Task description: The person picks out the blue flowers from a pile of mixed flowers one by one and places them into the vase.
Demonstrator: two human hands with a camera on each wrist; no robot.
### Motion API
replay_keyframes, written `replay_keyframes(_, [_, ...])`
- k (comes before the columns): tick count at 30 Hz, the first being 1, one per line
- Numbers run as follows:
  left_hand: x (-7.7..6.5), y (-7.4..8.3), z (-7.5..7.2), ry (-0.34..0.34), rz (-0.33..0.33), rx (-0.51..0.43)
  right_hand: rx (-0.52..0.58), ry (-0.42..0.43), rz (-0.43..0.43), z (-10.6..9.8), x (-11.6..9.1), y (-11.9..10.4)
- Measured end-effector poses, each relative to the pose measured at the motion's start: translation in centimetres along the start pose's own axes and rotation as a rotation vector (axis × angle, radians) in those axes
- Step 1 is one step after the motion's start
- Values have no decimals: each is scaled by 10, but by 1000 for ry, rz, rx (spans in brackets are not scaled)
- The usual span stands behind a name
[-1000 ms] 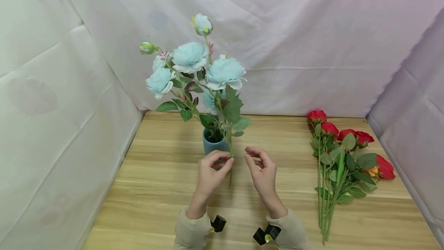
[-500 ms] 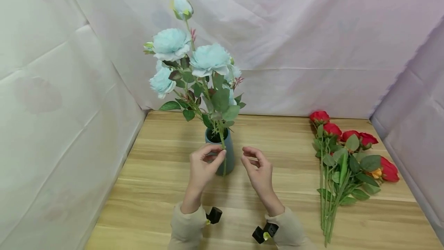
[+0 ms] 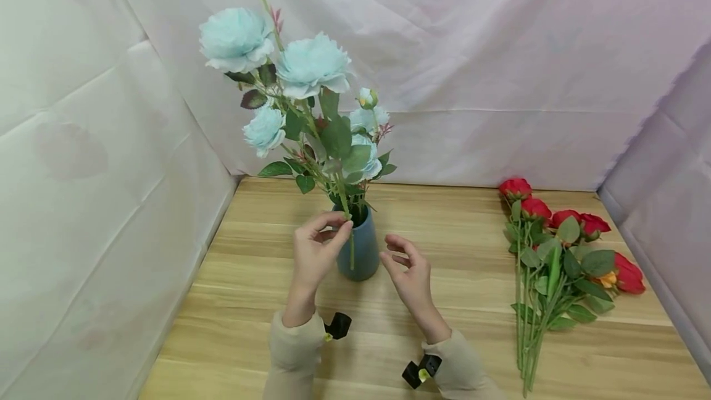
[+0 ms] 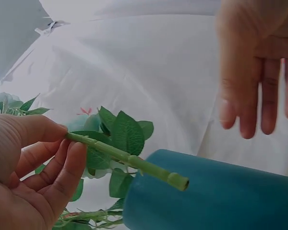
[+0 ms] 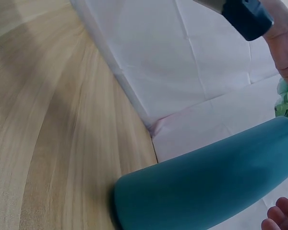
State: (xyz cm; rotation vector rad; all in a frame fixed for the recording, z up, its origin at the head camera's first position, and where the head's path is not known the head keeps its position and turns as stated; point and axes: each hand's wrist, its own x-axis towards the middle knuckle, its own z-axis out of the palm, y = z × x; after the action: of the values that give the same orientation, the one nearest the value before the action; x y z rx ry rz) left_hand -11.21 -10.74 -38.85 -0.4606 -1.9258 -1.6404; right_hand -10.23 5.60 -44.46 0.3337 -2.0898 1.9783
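My left hand (image 3: 318, 252) pinches the green stem (image 4: 129, 159) of a pale blue artificial flower (image 3: 313, 65) between thumb and fingertips. The stem's cut end hangs free in front of the blue vase (image 3: 362, 247), beside its wall. In the left wrist view, that end points toward the vase. Other light blue blooms (image 3: 366, 156) stand in the vase, their lower stems hidden inside it. To the right of the vase, my right hand (image 3: 412, 276) hovers with loosely bent fingers and nothing in them. It is apart from the vase.
A bunch of red artificial roses (image 3: 566, 221) with long green stems lies on the right of the wooden table (image 3: 455, 215). White cloth (image 3: 472, 66) hangs behind and at both sides. Small black wrist cameras (image 3: 339, 326) sit at the cuffs.
My left hand has moved up and to the left with the flower, lifting the stem's end off to the vase's front. More of the vase now shows. The right hand has shifted slightly left.
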Motion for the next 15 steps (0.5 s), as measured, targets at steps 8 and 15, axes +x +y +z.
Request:
replay_keyframes(8, [18,8,-4,15,32,26,2,-37,11,3,2,6])
replay_keyframes(15, [31,15,-7,21,35,34,10,-43,5,8,5,11])
